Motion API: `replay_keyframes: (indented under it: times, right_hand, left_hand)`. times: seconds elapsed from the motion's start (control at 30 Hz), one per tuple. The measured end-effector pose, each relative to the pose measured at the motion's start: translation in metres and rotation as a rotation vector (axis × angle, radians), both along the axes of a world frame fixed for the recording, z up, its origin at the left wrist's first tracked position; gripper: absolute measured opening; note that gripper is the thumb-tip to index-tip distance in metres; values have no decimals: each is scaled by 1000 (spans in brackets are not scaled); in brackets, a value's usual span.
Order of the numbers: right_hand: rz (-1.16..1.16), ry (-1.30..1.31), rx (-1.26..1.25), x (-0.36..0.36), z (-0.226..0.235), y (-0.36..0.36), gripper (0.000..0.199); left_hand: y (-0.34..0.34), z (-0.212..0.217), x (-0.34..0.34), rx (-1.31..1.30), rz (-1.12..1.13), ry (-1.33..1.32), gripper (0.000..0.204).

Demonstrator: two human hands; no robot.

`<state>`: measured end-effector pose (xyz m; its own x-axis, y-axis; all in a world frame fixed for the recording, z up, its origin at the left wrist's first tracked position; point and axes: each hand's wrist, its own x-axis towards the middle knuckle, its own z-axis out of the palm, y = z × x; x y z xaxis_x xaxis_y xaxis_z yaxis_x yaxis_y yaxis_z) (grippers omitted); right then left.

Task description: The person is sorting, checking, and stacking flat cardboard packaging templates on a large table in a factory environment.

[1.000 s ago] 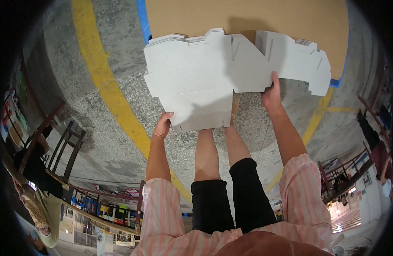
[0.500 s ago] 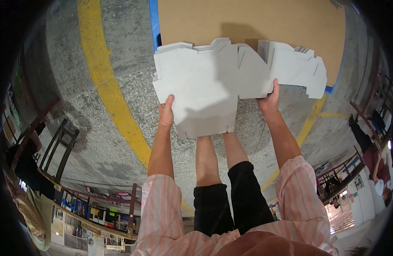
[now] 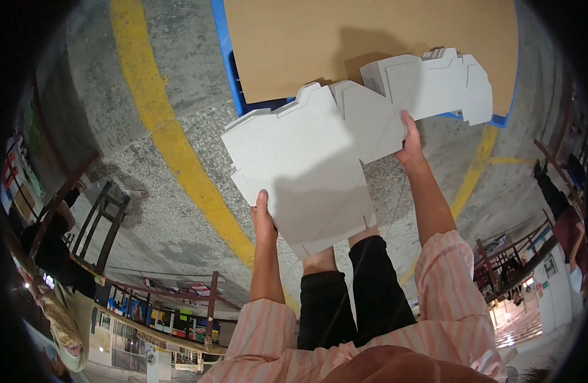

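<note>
Between my two hands I carry a stack of flat die-cut cardboard sheets (image 3: 300, 159), white to pale grey, with notched and stepped edges. My left hand (image 3: 263, 216) grips the stack's lower left edge, its thumb lying on top. Farther right, my right hand (image 3: 410, 142) holds the near edge at the narrower part, thumb also on top; the fingers beneath are hidden. The stack is tilted, its right end farther away and over a brown cardboard sheet (image 3: 294, 45). My shadow falls across the top sheet.
Blue plastic edging (image 3: 229, 64) shows under the brown sheet. Yellow lines (image 3: 160, 121) cross the grey speckled floor (image 3: 185, 121). A dark stool (image 3: 105, 223) stands at left. People are at the left and right rims, near railings and shelves.
The stack has turned, its left end coming nearer to me and its right end rising farther away. My left hand has moved closer to my body; both hands keep their hold.
</note>
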<state>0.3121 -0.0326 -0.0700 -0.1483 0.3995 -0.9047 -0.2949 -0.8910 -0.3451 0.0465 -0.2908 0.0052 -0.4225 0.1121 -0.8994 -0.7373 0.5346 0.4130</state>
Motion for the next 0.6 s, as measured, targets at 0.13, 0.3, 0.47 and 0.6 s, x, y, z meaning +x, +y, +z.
replay_keyframes:
  times: [0.13,0.3,0.47,0.6]
  right_hand:
    - [1,-29,18,-15,14,3,61]
    - [21,-46,72,-19,61,15,59]
    - [53,-69,104,-37,140,19,57]
    - [81,21,71,-36,196,17,57]
  left_hand:
    - [3,17,-9,41,78,32,64]
    - [6,55,-4,30,35,162,60]
    - [-18,105,2,83,77,212,61]
    - [-8,190,3,93,36,313,64]
